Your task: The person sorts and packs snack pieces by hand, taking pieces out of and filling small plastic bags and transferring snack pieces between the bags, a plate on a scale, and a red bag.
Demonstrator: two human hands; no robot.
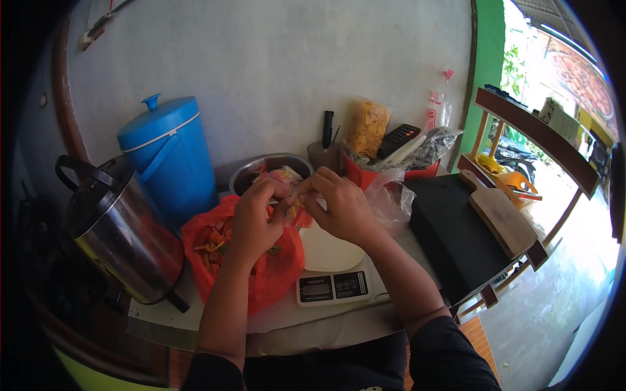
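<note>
My left hand (259,215) and my right hand (339,201) meet above the table, fingertips pinched close together. Between them is a small clear plastic bag (298,214), partly hidden by the fingers; what it holds is hard to make out. Below my left wrist, an open red plastic bag (280,277) contains orange-brown snack pieces (214,244). A white digital kitchen scale (334,254) lies under my right hand, its dark display facing me. Behind the hands, a metal bowl (242,177) has crumpled plastic packets in it.
On the left stand a steel electric kettle-like pot (127,228) and a blue lidded jug (173,176). A red container (358,174) bears a chip bag (370,127) and a calculator (398,140). To the right, a wooden cutting board (502,218) lies on a black box (443,221).
</note>
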